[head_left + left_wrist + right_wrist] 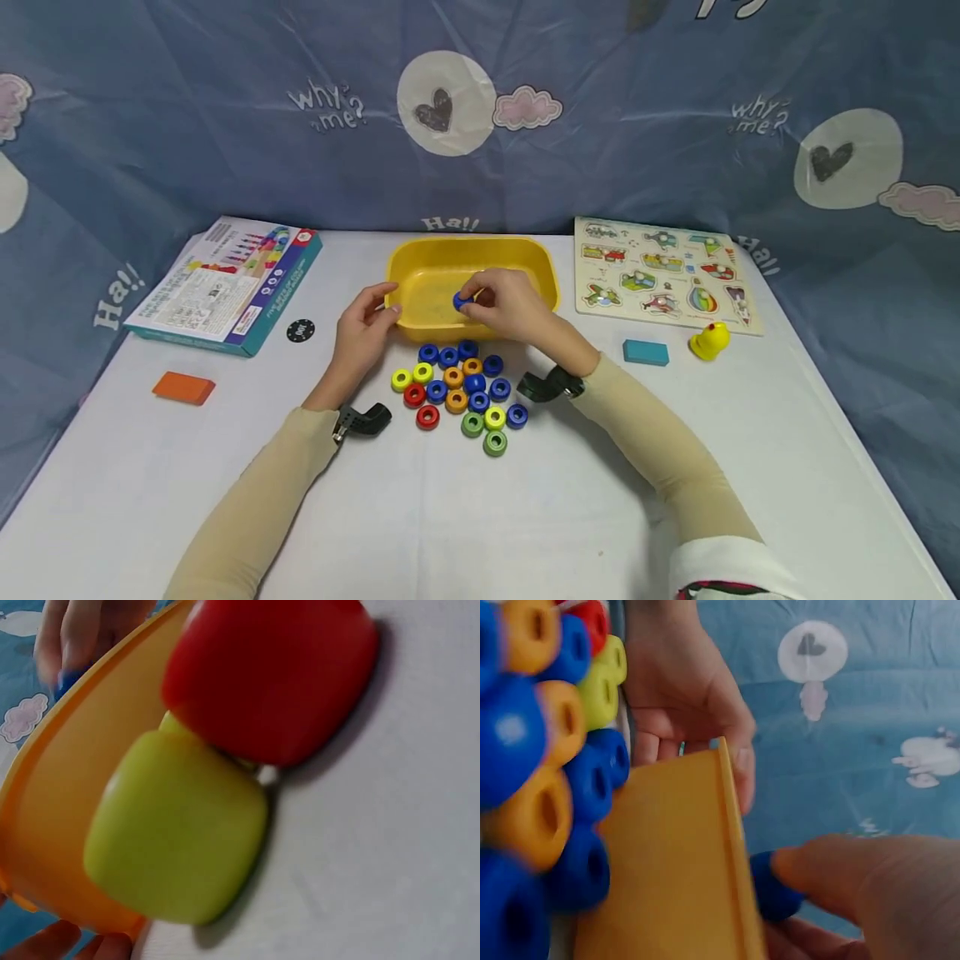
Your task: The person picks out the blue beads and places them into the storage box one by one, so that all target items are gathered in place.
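Note:
A yellow plastic tray [472, 246] stands at the back middle of the white table. My left hand [363, 332] grips its left end, thumb at the rim; in the right wrist view the left hand [690, 697] holds the tray's edge. Over the tray, my right hand [504, 302] pinches a blue bead [462, 301] between thumb and fingers. The same blue bead [772, 889] shows beside the tray wall in the right wrist view. In front of the tray lie several loose ring beads: blue [437, 392], orange [456, 402], red [427, 417], yellow [401, 381] and green [495, 442].
To the left are a boxed game [225, 283], a black round chip [301, 331] and an orange block [183, 388]. On the right lie a picture puzzle board [660, 279], a blue block [646, 352] and a yellow toy duck [709, 342]. A blue printed curtain [480, 183] hangs behind.

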The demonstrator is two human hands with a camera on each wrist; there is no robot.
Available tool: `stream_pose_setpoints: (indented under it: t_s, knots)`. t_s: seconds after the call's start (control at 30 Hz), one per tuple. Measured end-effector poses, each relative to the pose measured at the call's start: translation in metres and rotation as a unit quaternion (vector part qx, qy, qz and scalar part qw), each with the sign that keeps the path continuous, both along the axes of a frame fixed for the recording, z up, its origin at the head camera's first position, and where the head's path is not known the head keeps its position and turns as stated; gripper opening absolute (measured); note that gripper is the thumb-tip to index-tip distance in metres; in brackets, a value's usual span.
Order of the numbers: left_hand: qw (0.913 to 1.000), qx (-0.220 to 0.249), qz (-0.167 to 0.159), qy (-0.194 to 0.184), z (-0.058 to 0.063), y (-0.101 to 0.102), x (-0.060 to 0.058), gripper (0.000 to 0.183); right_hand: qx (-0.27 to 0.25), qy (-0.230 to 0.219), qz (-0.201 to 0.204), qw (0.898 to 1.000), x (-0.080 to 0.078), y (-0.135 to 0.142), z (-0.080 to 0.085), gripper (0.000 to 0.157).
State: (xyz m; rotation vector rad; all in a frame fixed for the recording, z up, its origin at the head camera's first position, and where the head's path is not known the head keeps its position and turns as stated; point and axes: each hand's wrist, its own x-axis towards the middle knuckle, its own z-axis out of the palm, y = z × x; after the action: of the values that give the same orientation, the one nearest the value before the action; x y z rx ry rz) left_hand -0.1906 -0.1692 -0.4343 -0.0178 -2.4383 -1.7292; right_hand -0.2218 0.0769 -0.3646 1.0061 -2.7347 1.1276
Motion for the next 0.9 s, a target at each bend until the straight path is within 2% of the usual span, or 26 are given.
stream_pose_setpoints:
  t_s: [0.07, 0.2, 0.3, 0.47, 0.57, 0.67, 0.77, 0.9]
  knots:
    - [1.0000, 0.000, 0.000, -0.001, 0.002, 0.001, 0.002, 0.038, 0.033, -0.040, 0.001, 0.999, -0.011, -0.017, -0.002, 0.013]
    - [0.9999, 0.010, -0.011, 0.007, 0.017, 0.007, 0.011, 0.039, 0.085, -0.107, 0.011, 0.991, -0.027, -0.046, -0.009, 0.012]
    - [0.9998, 0.010, -0.014, 0.011, 0.026, 0.011, 0.018, 0.039, 0.118, -0.147, 0.013, 0.982, -0.034, -0.060, -0.014, 0.009]
    - [0.9998, 0.000, -0.011, 0.019, 0.031, 0.013, 0.020, 0.038, 0.136, -0.190, 0.001, 0.972, -0.040, -0.070, -0.018, 0.006]
    - [0.9996, 0.001, -0.008, 0.025, 0.032, 0.013, 0.020, 0.037, 0.130, -0.172, -0.002, 0.976, -0.040, -0.069, -0.017, 0.007]
    - [0.9995, 0.011, -0.010, 0.029, 0.031, 0.012, 0.019, 0.037, 0.084, -0.130, -0.012, 0.988, -0.034, -0.061, -0.012, 0.011]
    - [0.9994, 0.014, -0.013, 0.029, 0.029, 0.012, 0.018, 0.037, 0.006, -0.075, -0.015, 0.997, -0.019, -0.043, -0.004, 0.016]
    - [0.9995, 0.005, -0.005, 0.032, 0.026, 0.009, 0.016, 0.037, -0.071, -0.005, 0.015, 0.997, 0.009, -0.008, 0.004, 0.014]
